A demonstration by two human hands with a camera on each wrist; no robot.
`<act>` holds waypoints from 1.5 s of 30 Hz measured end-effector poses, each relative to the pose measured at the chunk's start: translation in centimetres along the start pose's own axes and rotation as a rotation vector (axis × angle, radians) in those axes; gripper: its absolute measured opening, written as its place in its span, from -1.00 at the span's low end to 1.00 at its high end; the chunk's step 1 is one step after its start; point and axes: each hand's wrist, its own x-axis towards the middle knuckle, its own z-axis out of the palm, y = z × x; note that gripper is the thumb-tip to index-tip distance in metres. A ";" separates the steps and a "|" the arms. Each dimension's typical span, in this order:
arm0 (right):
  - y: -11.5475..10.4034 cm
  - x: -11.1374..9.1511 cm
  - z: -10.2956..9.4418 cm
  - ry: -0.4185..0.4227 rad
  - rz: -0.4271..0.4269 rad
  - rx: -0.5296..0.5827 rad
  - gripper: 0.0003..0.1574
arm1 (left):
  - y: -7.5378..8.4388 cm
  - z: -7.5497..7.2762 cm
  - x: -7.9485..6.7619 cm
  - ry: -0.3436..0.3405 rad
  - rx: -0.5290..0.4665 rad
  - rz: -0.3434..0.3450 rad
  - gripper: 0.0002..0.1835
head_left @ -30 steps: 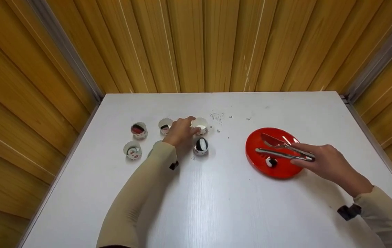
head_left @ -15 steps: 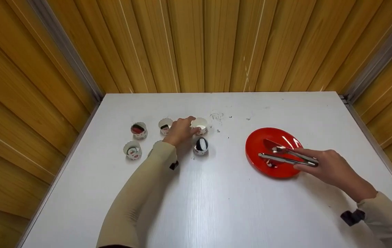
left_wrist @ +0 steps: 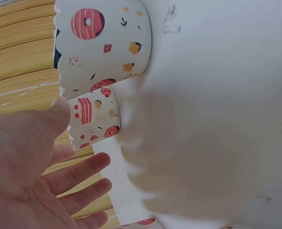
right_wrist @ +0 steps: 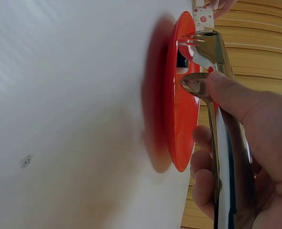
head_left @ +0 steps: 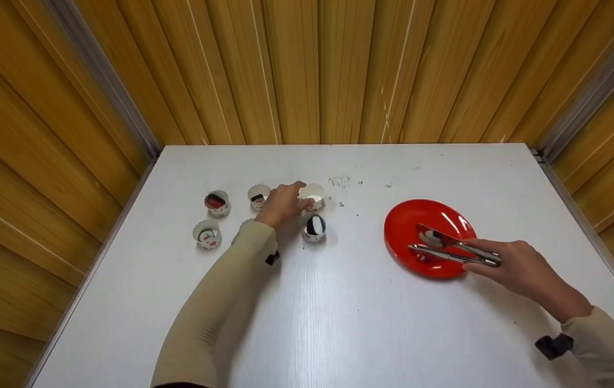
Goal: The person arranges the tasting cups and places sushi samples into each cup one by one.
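Note:
My left hand point(head_left: 283, 203) holds a white paper baking cup point(head_left: 316, 198) at its rim, thumb and forefinger on either side. In the left wrist view, this cup point(left_wrist: 94, 117) shows a cake print, and the other fingers are spread. My right hand point(head_left: 522, 269) grips metal serving tongs point(head_left: 460, 253) over a red plate point(head_left: 401, 221). In the right wrist view, the tongs point(right_wrist: 222, 143) have one forked end and one spoon-shaped end, standing apart. A small black-and-white piece point(right_wrist: 182, 63) lies on the plate beside these ends; the tongs mostly cover it in the head view.
Nearer me stands a cup with a black-and-white piece point(head_left: 315, 226). Farther left are a cup with a dark-and-red piece point(head_left: 216, 202), a cup with a pale piece point(head_left: 207, 235) and a partly covered cup point(head_left: 257, 197). My left forearm crosses the white table point(head_left: 339, 312).
My right hand has moved slightly right and nearer me with the tongs, whose ends have come down over the piece on the plate. The left hand stays at the cup.

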 end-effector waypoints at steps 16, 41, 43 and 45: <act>0.5 -0.2 0.3 0.031 -0.043 -0.023 -0.35 | 0.1 -0.1 -0.2 0.005 0.008 -0.005 -0.40; 0.8 -0.6 0.5 0.048 -0.046 -0.019 -0.39 | 0.2 0.0 -0.3 -0.002 -0.016 -0.018 -0.42; 0.8 -0.6 0.5 0.052 -0.050 -0.022 -0.39 | 0.2 0.0 -0.3 -0.002 -0.015 -0.024 -0.42; 0.8 -0.6 0.5 0.055 -0.054 -0.026 -0.39 | 0.2 0.1 -0.2 -0.001 -0.011 -0.026 -0.41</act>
